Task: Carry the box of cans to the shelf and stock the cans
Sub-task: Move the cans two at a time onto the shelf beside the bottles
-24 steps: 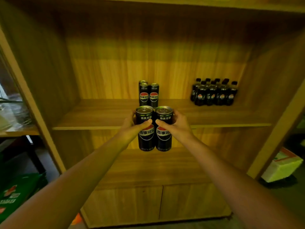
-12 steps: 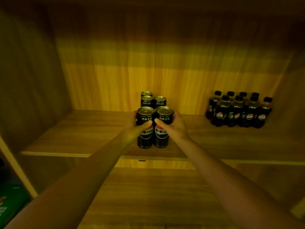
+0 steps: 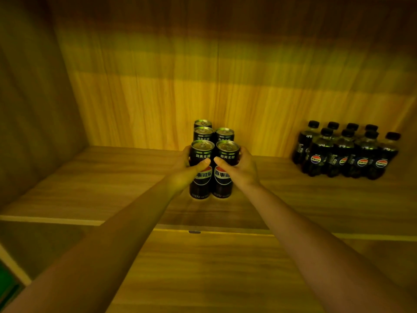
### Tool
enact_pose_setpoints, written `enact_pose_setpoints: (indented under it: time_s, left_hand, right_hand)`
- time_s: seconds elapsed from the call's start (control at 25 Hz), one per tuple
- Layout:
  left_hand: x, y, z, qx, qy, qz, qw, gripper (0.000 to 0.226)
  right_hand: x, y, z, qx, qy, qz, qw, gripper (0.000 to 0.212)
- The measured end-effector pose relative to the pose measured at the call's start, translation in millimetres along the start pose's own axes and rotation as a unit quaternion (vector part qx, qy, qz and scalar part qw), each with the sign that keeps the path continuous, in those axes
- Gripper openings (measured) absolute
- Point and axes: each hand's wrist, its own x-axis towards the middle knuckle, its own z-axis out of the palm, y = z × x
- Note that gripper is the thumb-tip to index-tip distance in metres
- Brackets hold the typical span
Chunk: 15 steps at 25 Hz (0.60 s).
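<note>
Two black cola cans stand side by side on the wooden shelf board (image 3: 112, 188). My left hand (image 3: 185, 172) is wrapped around the left can (image 3: 201, 184). My right hand (image 3: 241, 170) grips the right can (image 3: 223, 181). Both cans are upright and their bases look to be on the board. Directly behind them stand three more cans (image 3: 204, 134) of the same kind, close to the back wall. The box is not in view.
A cluster of several small black cola bottles (image 3: 345, 152) stands at the right end of the same board. The cabinet's left wall (image 3: 33, 109) and back panel close the space. A lower shelf board (image 3: 214, 267) lies beneath my forearms.
Both hands have carried the two cans forward and down onto the shelf board, right in front of the cans at the back. The camera has moved closer to the shelf.
</note>
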Motion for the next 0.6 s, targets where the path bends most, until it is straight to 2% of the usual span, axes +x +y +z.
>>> enact_pose_setpoints:
  time_s: [0.12,0.2,0.28,0.36,0.4,0.44,0.6]
  left_hand:
    - [2,-9,3,0.002,0.002,0.016,1.0,0.066]
    - [-2,-27,-1,0.017,-0.001,-0.015,1.0,0.074]
    - [-5,-53,-5,0.128,0.023,-0.046,0.99,0.079]
    - [-1,-73,-8,0.339,0.044,-0.066,0.937,0.08]
    - [1,-77,-6,0.411,0.046,-0.066,0.908,0.077]
    - [4,-80,-4,0.453,0.049,-0.06,0.888,0.074]
    - [13,-75,1,0.499,0.048,-0.057,0.864,0.073]
  right_hand:
    - [6,11,0,0.016,-0.002,0.008,1.0,0.064]
    - [5,26,-1,0.024,-0.022,0.042,0.999,0.074]
    - [-2,48,0,-0.047,-0.035,0.074,0.996,0.076]
    - [-9,66,5,-0.126,-0.035,0.077,0.988,0.066]
    - [-10,73,8,-0.155,-0.028,0.067,0.985,0.06]
    - [-10,77,12,-0.189,-0.017,0.053,0.98,0.056]
    - [-2,83,21,-0.285,0.021,0.047,0.957,0.055]
